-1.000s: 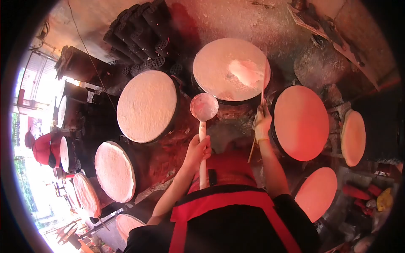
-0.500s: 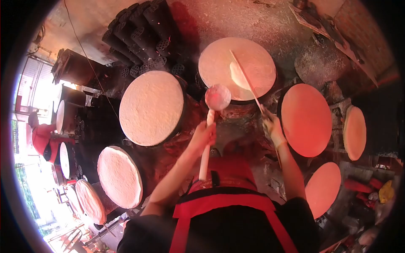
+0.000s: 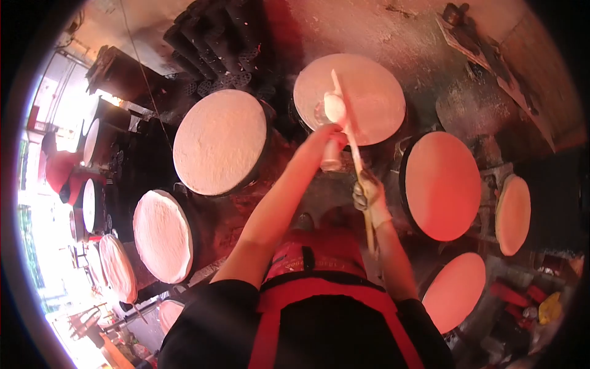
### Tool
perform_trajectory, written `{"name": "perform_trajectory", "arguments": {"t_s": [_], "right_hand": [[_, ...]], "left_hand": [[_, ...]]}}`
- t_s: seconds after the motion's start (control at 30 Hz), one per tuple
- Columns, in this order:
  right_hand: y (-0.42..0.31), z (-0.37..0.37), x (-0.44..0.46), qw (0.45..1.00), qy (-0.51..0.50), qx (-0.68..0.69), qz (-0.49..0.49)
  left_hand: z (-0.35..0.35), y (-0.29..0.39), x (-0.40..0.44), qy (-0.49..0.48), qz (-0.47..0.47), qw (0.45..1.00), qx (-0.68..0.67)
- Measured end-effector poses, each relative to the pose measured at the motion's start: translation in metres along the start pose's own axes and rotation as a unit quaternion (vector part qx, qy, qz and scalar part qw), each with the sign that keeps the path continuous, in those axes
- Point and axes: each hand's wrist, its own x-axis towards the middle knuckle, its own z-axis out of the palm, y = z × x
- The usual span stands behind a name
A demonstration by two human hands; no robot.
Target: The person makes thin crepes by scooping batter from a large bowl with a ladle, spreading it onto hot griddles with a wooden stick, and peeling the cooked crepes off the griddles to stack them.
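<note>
Over a round, pale-coated griddle (image 3: 384, 95) at twelve o'clock, a round-bowled, pale-handled ladle (image 3: 330, 158) is held by curled fingers of the left hand (image 3: 332, 136); by those of the right hand (image 3: 370, 192), a long, pale wooden stick (image 3: 354, 149) is gripped. The ladle, probably rigid and bowl-heavy, is best grasped mid-handle.

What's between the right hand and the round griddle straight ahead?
The head view shows a long stick reaching from the right hand over the griddle.
</note>
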Motion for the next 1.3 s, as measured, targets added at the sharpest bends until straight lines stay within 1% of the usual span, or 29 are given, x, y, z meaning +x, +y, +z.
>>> {"name": "perform_trajectory", "arguments": {"t_s": [0.03,0.07,0.1,0.13,0.17,0.23,0.3,0.33,0.43,0.5,0.53,0.57,0.6,0.63,0.7,0.73,0.8,0.87,0.9,0.93,1.0,1.03,1.07,1.1,1.17,1.2,1.23,1.27,1.3], "right_hand": [[-0.010,-0.019,0.015,0.997,0.009,-0.019,-0.067],[-0.023,-0.043,0.031,0.991,0.019,-0.036,-0.131],[-0.054,-0.068,0.042,0.985,0.086,-0.103,-0.104],[-0.064,-0.074,0.042,0.966,0.116,-0.179,-0.146],[-0.074,-0.081,0.041,0.937,0.154,-0.255,-0.182],[-0.063,-0.063,0.021,0.817,0.139,-0.405,-0.386],[-0.021,-0.063,0.014,0.825,0.084,-0.436,-0.350],[-0.010,-0.063,-0.015,0.718,0.064,-0.590,-0.364],[-0.029,-0.069,-0.030,0.711,0.033,-0.565,-0.418],[-0.057,-0.091,-0.006,0.783,0.036,-0.458,-0.419],[-0.066,-0.106,0.004,0.622,0.093,-0.589,-0.507],[-0.063,-0.104,0.000,0.635,0.067,-0.579,-0.507],[-0.052,-0.090,-0.016,0.716,0.048,-0.583,-0.381],[-0.049,-0.073,-0.039,0.624,0.022,-0.696,-0.354],[-0.025,-0.069,-0.039,0.726,-0.160,-0.594,-0.308],[-0.011,-0.072,-0.038,0.697,-0.187,-0.605,-0.337],[0.013,-0.045,-0.017,0.635,-0.255,-0.605,-0.407],[0.030,0.020,-0.041,0.725,-0.266,-0.532,-0.347],[0.047,0.044,-0.036,0.695,-0.318,-0.551,-0.334],[0.067,0.064,-0.027,0.664,-0.362,-0.569,-0.324],[0.143,0.132,-0.046,0.624,-0.395,-0.631,-0.236],[0.179,0.166,-0.062,0.573,-0.438,-0.639,-0.269],[0.210,0.202,-0.086,0.498,-0.471,-0.672,-0.280],[0.259,0.218,-0.075,0.437,-0.503,-0.654,-0.358],[0.342,0.262,-0.100,0.293,-0.485,-0.706,-0.426],[0.382,0.273,-0.096,0.239,-0.493,-0.680,-0.487],[0.406,0.297,-0.127,0.215,-0.483,-0.699,-0.481],[0.441,0.309,-0.122,0.193,-0.503,-0.651,-0.536],[0.462,0.327,-0.145,0.175,-0.513,-0.684,-0.489]], "left_hand": [[0.022,-0.023,-0.034,0.055,0.152,0.935,0.317],[0.034,-0.027,-0.054,0.001,0.027,0.979,0.202],[0.041,-0.044,-0.070,0.045,0.087,0.958,0.270],[0.043,-0.061,-0.083,0.090,0.145,0.927,0.334],[0.047,-0.065,-0.089,0.120,0.133,0.928,0.327],[0.049,-0.066,-0.095,0.159,0.125,0.931,0.303],[0.041,-0.069,-0.098,0.175,0.167,0.919,0.311],[0.028,-0.076,-0.100,0.188,0.184,0.914,0.308],[0.002,-0.100,-0.122,0.207,0.257,0.871,0.363],[-0.019,-0.130,-0.152,0.224,0.310,0.838,0.390],[-0.017,-0.163,-0.173,0.204,0.337,0.834,0.385],[-0.020,-0.193,-0.194,0.243,0.366,0.789,0.430],[-0.027,-0.219,-0.209,0.226,0.401,0.797,0.390],[-0.041,-0.236,-0.220,0.219,0.412,0.820,0.331],[-0.068,-0.249,-0.237,0.213,0.435,0.842,0.238],[-0.085,-0.252,-0.252,0.222,0.445,0.843,0.206],[-0.123,-0.254,-0.269,0.179,0.471,0.856,0.116],[-0.144,-0.273,-0.284,0.107,0.496,0.862,-0.007],[-0.161,-0.284,-0.295,0.074,0.521,0.850,-0.017],[-0.169,-0.299,-0.310,0.106,0.562,0.820,-0.020],[-0.191,-0.340,-0.371,0.170,0.630,0.757,-0.032],[-0.210,-0.354,-0.392,0.169,0.659,0.732,-0.035],[-0.226,-0.370,-0.416,0.169,0.685,0.707,-0.049],[-0.239,-0.385,-0.438,0.179,0.704,0.683,-0.072],[-0.276,-0.417,-0.477,0.174,0.739,0.642,-0.110],[-0.276,-0.440,-0.500,0.197,0.744,0.628,-0.117],[-0.281,-0.457,-0.517,0.202,0.753,0.611,-0.135],[-0.288,-0.472,-0.531,0.206,0.761,0.595,-0.153],[-0.300,-0.487,-0.541,0.197,0.777,0.573,-0.170]]}}
